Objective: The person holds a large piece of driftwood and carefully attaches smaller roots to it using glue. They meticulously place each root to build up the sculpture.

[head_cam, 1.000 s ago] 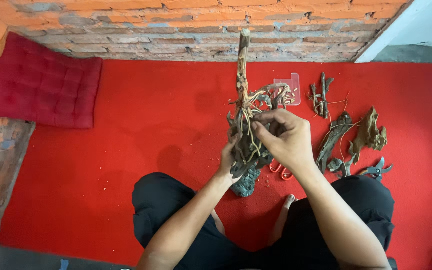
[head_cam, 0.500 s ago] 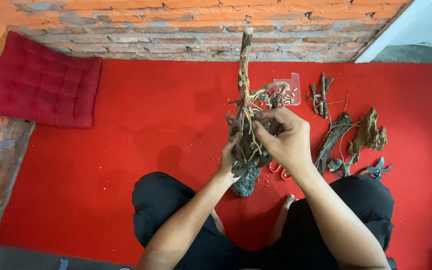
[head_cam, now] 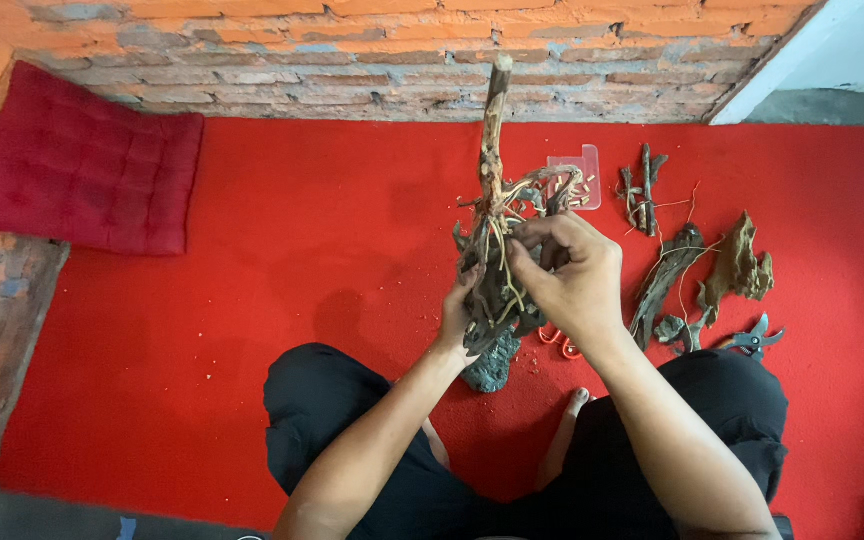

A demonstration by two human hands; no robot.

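A tall piece of gnarled driftwood with thin pale roots stands upright on a dark stone base on the red carpet, right in front of my crossed legs. My left hand grips its lower trunk from the left side. My right hand is closed around the middle of the wood from the right, fingers pinching among the pale roots. Part of the trunk is hidden behind my right hand.
More driftwood pieces lie on the carpet to the right, with pruning shears near my right knee. A clear plastic tray sits behind the wood. A dark red cushion lies far left by the brick wall.
My right hand's fingers have shifted slightly on the roots; the driftwood stays upright in the same place.
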